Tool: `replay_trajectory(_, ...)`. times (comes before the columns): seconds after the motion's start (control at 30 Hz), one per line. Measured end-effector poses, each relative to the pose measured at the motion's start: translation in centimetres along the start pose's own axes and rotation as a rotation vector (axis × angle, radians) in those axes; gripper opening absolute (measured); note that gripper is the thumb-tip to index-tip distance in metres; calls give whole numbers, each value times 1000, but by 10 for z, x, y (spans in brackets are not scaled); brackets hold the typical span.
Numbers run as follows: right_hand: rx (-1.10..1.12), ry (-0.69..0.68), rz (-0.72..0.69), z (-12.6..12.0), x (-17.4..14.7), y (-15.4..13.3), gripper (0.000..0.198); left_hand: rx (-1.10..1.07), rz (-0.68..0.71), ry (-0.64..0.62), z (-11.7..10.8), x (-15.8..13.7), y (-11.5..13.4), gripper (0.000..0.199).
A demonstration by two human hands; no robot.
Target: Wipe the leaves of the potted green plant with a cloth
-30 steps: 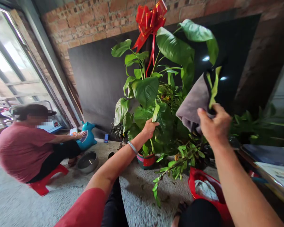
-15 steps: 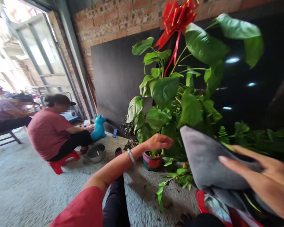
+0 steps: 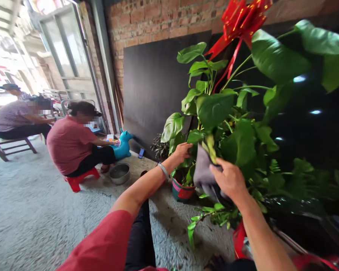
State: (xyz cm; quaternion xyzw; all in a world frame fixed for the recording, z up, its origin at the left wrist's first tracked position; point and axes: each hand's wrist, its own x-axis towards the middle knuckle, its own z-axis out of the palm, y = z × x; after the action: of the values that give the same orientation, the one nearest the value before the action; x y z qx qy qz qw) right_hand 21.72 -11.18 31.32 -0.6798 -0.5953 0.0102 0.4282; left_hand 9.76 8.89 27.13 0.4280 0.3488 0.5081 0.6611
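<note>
My right hand [image 3: 228, 177] is closed around a grey cloth [image 3: 205, 171], which hangs in front of the plant's lower leaves. A crumpled yellow-green piece [image 3: 209, 148], which looks like a withered leaf, sticks up between that hand and the cloth. My left hand [image 3: 182, 153], a bangle [image 3: 163, 171] on its wrist, reaches to the plant with its fingers closed at the edge of a green leaf [image 3: 195, 136]. The tall leafy plant [image 3: 216, 111] carries a red ribbon bow [image 3: 243, 24]. Below my left hand is a green and red pot [image 3: 183, 191].
To the left, a person in a pink shirt [image 3: 70, 145] sits on a red stool [image 3: 80, 180] by a metal basin [image 3: 120, 173] and a blue animal figure [image 3: 123, 146]. Another person [image 3: 17, 116] sits farther back. A trailing stem [image 3: 211, 214] lies low near my legs.
My right hand has swung left and inward with the cloth, close to my left hand. My left hand has risen slightly to a leaf. The view has shifted a little left.
</note>
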Motion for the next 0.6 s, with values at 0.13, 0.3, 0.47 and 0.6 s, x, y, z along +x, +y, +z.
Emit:
replay_trajectory(0.13, 60, -68, 110, -16, -30, 11, 34, -19, -53, 17, -15, -8, -9, 21)
replay_trajectory(0.3, 160, 372, -57, -31, -11, -23, 35, -48, -87, -46, -7, -12, -16, 33)
replay_trajectory(0.47, 173, -24, 147, 36, -24, 16, 26, -22, -59, -29, -18, -16, -34, 30)
replay_trajectory(0.6, 182, -133, 262, 35, -74, 45, 28, 50, 159, 282, -72, -11, -41, 5)
